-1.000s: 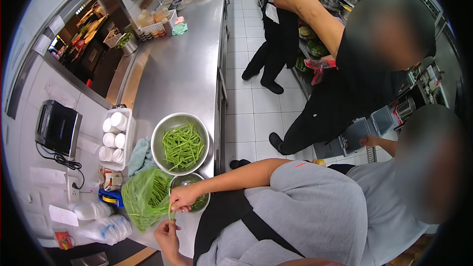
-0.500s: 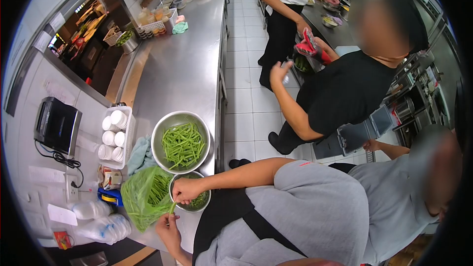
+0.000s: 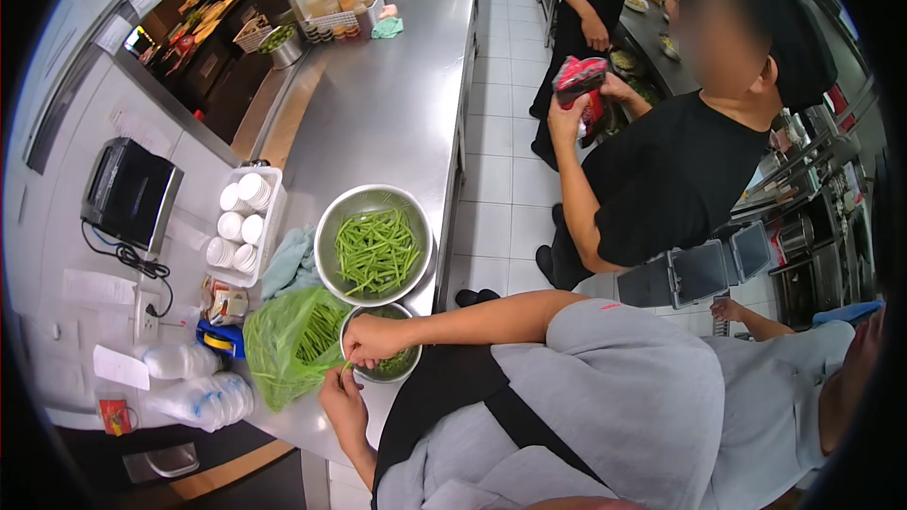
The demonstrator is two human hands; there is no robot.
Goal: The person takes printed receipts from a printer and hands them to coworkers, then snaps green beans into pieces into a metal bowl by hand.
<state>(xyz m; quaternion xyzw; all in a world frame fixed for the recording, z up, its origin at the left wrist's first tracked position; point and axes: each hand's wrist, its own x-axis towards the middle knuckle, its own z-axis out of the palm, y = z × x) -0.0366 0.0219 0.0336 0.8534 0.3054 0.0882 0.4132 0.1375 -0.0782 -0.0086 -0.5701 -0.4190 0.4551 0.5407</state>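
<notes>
My right hand (image 3: pixel 374 338) is closed over the edge of a small metal bowl (image 3: pixel 413 362), which holds green bits only partly visible past my wrist. Just below it, my left hand (image 3: pixel 342 400) pinches a green bean (image 3: pixel 348 367). The fingertips of both hands meet at this bean. A green plastic bag (image 3: pixel 269 345) of whole green beans (image 3: pixel 322 331) lies open beside my hands. Behind the small bowl stands a large metal bowl (image 3: pixel 427 244) with a heap of green bean pieces (image 3: pixel 377 250).
A blue-grey cloth (image 3: pixel 291 263) and a white tray (image 3: pixel 275 198) of white cups lie along the wall, near plastic-wrapped stacks (image 3: pixel 203 399). The steel counter (image 3: pixel 378 94) runs away from me. A co-worker in black (image 3: pixel 680 170) holds a red packet (image 3: pixel 581 85) across the aisle.
My hands have drawn together at the bean; the left has risen towards the right. The view has shifted, so the counter sits further right. The co-worker now has both hands on the red packet.
</notes>
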